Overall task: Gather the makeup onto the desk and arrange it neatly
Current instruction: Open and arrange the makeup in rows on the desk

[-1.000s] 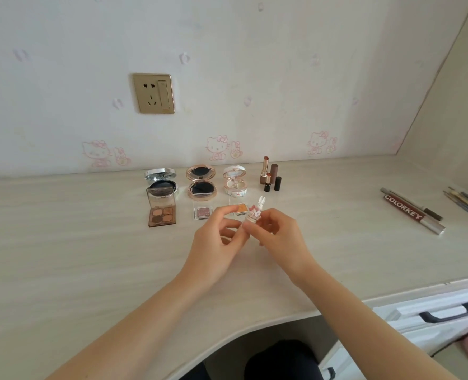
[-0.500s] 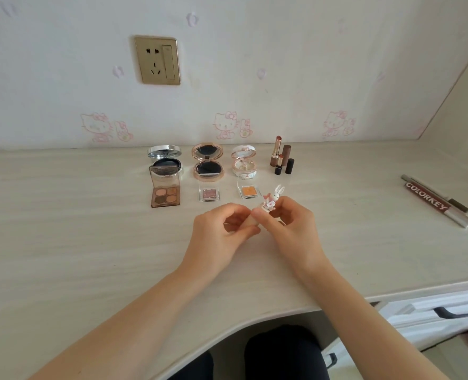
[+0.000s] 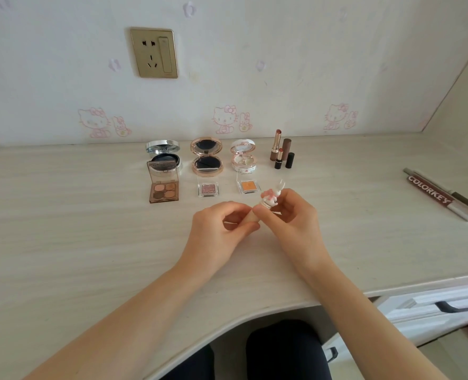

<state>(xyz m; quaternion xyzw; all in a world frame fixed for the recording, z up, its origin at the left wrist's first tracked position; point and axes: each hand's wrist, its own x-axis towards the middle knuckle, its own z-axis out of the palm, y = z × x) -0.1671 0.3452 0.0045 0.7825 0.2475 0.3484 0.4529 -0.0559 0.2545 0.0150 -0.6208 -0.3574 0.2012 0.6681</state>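
Observation:
Both my hands meet over the middle of the pale desk [image 3: 62,242]. My right hand [image 3: 293,218] pinches a small lipstick with a white-and-pink rabbit cap [image 3: 272,195]. My left hand [image 3: 219,229] grips the lower end of the same item, mostly hidden by my fingers. Behind them stand three open round compacts: silver [image 3: 163,156], rose gold [image 3: 207,157], white [image 3: 243,158]. In front lie a brown eyeshadow palette [image 3: 163,186], a pink single shadow [image 3: 208,189] and an orange single shadow [image 3: 247,186]. Open lipsticks [image 3: 281,153] stand at the right of the row.
A COLORKEY tube and pencils [image 3: 441,197] lie on the desk at the right, with more pencils at the right edge. A wall socket [image 3: 154,52] is on the wallpaper. White drawers with a dark handle [image 3: 458,304] sit lower right; my dark-clothed legs [image 3: 282,349] are under the desk.
My hands with the rabbit lipstick have stayed together, shifting slightly right; the camera tilted and moved closer, so the desk items sit lower and larger in view.

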